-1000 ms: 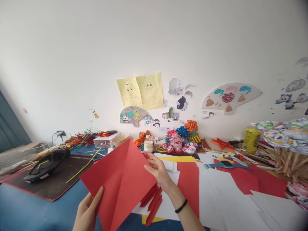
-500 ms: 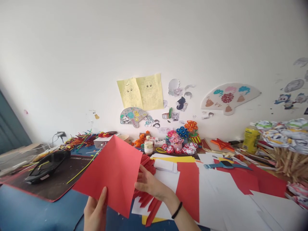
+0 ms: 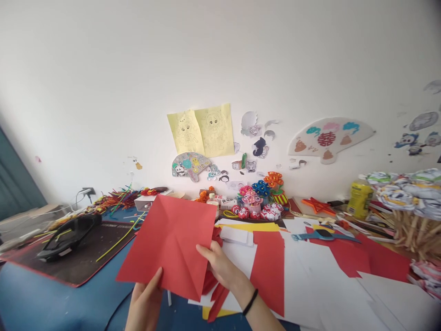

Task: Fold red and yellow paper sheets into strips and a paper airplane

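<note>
A person at a cluttered craft counter [image 3: 51, 303] holds a red paper sheet [image 3: 168, 246] up off the surface, tilted toward the camera, with diagonal creases showing across its face. The left hand [image 3: 146, 303] pinches the sheet's lower edge, thumb on the front and the other fingers hidden behind; the right hand [image 3: 217, 266], a black band on its wrist, grips the sheet's right edge, its fingers partly tucked behind the paper. The two hands are apart, each closed on the sheet. Beneath the right hand lies a bundle of red paper strips [image 3: 215, 287] on white sheets [image 3: 310, 276], with a yellow sheet [image 3: 255, 227] and more red paper [image 3: 270, 271] alongside. A black tool [image 3: 65, 236] rests on a dark mat [image 3: 76, 262] to the left, among loose pipe cleaners [image 3: 113, 239]; a small bottle [image 3: 213, 202] and paper flowers [image 3: 262, 197] line the wall, under yellow drawings [image 3: 201, 131]. The risks appear modest: held only at two edges, the thin sheet could sag or buckle and take a stray crease, a firm pinch could crumple the edge, and a low sweep could scatter the strips lying just under it
</note>
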`<state>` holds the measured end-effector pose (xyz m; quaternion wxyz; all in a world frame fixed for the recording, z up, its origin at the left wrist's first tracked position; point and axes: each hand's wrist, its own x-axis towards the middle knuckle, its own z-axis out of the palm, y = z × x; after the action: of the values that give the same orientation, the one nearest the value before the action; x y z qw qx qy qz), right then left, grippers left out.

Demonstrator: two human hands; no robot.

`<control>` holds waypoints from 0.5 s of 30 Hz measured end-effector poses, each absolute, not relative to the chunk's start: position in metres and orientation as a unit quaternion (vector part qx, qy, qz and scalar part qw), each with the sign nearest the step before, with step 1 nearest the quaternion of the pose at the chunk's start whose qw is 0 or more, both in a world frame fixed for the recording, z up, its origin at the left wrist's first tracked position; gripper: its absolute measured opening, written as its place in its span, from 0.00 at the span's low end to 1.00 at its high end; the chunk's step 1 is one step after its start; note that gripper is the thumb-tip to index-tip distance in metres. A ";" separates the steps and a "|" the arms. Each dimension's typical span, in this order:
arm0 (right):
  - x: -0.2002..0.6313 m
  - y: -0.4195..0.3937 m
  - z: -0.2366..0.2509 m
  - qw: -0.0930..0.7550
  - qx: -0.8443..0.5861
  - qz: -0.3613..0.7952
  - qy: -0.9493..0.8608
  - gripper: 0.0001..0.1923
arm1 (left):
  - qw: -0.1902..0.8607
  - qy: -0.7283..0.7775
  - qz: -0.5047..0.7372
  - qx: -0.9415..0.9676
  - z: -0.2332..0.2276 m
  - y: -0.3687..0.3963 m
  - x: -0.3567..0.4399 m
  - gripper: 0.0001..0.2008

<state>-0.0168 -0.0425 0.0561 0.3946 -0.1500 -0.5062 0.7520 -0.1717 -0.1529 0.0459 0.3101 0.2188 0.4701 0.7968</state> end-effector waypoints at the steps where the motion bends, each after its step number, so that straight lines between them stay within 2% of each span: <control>1: -0.016 -0.042 0.057 0.393 -0.145 0.763 -0.492 0.25 | 0.318 0.467 0.797 0.214 0.047 -0.152 -0.171 0.29; 8: -0.015 -0.039 0.057 0.383 -0.172 0.760 -0.497 0.25 | 0.291 0.477 0.810 0.179 0.052 -0.148 -0.158 0.29; 15: -0.019 -0.037 0.055 0.416 -0.189 0.761 -0.460 0.27 | 0.281 0.500 0.799 0.182 0.052 -0.145 -0.147 0.24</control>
<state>-0.0194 -0.0367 0.0554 0.4160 -0.1894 -0.4600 0.7612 -0.1468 -0.1449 0.0524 0.2810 0.1825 0.4999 0.7987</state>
